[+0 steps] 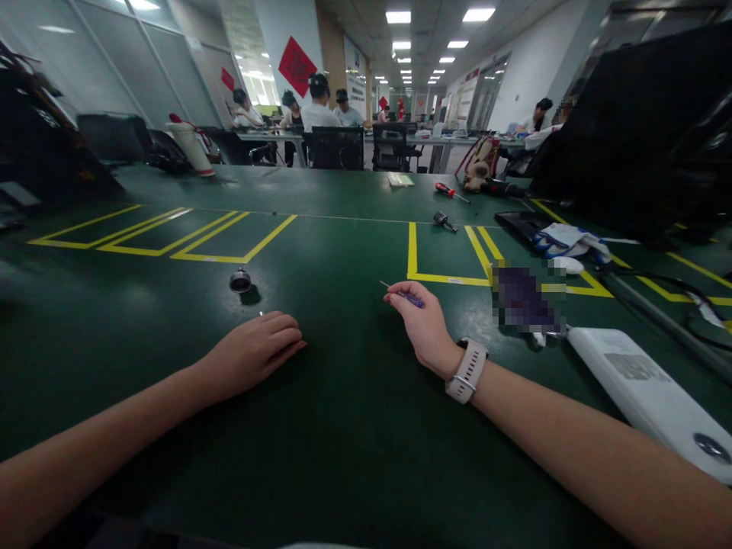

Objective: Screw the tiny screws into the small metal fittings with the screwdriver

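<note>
On the green table [343, 442], our left hand [255, 349] lies palm-down, its grip hidden, while our right hand [422, 324] pinches narrowly; a left-hand nudge could roll the metal cup [240, 281] just beyond, and a loose pinch could drop the purple screwdriver [412, 300].

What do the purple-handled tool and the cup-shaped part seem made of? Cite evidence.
Purple-handled tool: handle probably plastic, given its solid colour, finish unclear; thin, greyish shaft likely metal.
Cup-shaped part: probably glossy metal, judging by bright highlights.
</note>
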A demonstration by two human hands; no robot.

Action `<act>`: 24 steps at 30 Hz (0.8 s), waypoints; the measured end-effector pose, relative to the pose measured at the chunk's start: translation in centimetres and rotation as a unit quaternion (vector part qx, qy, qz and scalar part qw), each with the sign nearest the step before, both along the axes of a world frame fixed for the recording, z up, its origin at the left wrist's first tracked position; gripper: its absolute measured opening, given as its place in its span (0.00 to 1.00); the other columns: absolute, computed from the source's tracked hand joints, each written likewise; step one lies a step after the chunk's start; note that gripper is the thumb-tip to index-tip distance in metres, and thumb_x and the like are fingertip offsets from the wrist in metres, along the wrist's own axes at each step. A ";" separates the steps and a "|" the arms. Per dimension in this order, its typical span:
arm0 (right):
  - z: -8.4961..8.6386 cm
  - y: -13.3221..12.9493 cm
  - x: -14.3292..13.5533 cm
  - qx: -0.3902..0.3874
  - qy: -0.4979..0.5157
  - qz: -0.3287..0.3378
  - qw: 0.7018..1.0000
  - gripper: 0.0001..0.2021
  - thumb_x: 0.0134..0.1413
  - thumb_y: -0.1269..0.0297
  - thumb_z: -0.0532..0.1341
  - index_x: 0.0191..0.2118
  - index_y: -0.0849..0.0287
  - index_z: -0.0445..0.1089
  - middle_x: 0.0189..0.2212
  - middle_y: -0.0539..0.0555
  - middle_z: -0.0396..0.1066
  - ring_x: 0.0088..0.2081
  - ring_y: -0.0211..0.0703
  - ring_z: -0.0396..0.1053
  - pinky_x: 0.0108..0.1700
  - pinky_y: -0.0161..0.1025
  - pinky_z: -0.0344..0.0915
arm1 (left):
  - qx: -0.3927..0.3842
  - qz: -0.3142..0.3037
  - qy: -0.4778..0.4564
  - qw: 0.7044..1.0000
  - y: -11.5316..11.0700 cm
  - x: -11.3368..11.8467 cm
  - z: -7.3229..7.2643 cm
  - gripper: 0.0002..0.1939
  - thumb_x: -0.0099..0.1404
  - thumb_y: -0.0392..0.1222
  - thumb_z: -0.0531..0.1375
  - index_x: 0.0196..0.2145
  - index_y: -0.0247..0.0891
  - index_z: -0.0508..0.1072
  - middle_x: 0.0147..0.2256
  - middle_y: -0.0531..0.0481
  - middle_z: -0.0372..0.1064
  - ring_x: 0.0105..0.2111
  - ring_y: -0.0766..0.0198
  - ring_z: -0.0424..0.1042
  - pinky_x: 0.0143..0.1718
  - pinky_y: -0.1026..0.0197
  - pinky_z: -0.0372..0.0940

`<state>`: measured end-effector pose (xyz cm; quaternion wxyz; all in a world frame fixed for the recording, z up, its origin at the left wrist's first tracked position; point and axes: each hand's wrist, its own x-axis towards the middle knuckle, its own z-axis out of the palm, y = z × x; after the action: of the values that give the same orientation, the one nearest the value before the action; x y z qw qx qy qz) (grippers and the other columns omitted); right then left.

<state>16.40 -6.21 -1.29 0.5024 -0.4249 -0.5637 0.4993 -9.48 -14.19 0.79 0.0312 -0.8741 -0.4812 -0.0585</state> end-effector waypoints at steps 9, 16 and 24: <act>-0.1 -0.1 0.1 0.005 -0.013 0.026 1.000 0.06 0.47 0.63 0.59 0.32 0.57 0.70 0.32 0.52 0.70 0.37 0.43 0.67 0.41 0.43 0.62 | 0.041 0.149 0.018 0.988 -0.9 -9.1 0.6 0.16 0.68 0.46 0.46 0.33 0.38 0.70 0.33 0.50 0.67 0.35 0.63 0.65 0.40 0.59 0.62; 1.1 6.5 -0.5 0.061 -0.143 -0.098 0.983 0.13 0.55 0.62 0.49 0.42 0.57 0.66 0.32 0.53 0.72 0.31 0.39 0.70 0.33 0.37 0.64 | 0.028 0.221 0.008 0.975 0.3 -11.2 1.7 0.23 0.66 0.55 0.46 0.31 0.38 0.72 0.32 0.49 0.69 0.34 0.62 0.66 0.38 0.60 0.61; 4.0 19.0 2.9 0.077 -0.307 -0.268 0.910 0.15 0.53 0.75 0.50 0.47 0.60 0.61 0.44 0.60 0.68 0.47 0.47 0.66 0.45 0.41 0.59 | 0.077 0.234 -0.017 0.969 0.6 -12.2 0.9 0.22 0.66 0.53 0.45 0.32 0.38 0.73 0.34 0.48 0.71 0.36 0.61 0.68 0.40 0.58 0.62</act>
<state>19.30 12.81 2.70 0.4507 -0.6525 -0.5916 0.1454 -21.64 -13.62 1.71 0.1033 -0.7312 -0.6666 -0.1015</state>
